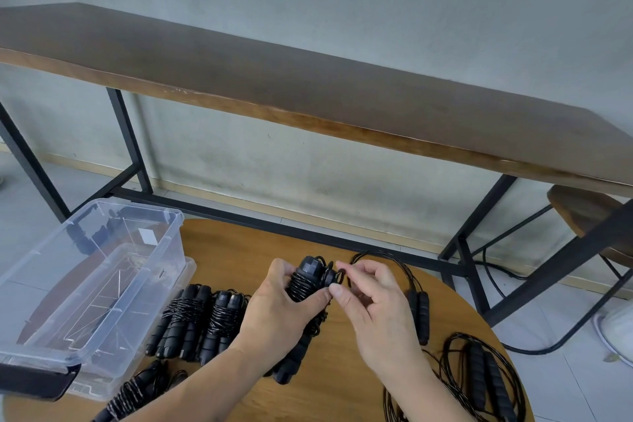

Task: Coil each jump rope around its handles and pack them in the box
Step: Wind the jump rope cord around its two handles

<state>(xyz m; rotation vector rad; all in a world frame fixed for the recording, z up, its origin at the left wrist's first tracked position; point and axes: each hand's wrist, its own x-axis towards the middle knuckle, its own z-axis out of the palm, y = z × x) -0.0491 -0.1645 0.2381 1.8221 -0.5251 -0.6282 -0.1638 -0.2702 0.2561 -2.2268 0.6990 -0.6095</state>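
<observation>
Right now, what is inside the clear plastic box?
No jump ropes: the clear plastic box looks empty, save a white label. Its near end, behind the dark latch, is hidden.

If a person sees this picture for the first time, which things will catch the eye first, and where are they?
First come the two hands at the centre: the left hand grips a jump rope coiled around its handles, while the right hand pinches the rope's end. Next, the clear plastic box stands at the left on the round wooden table, with coiled ropes lying beside it and loose ropes at the right.
</observation>
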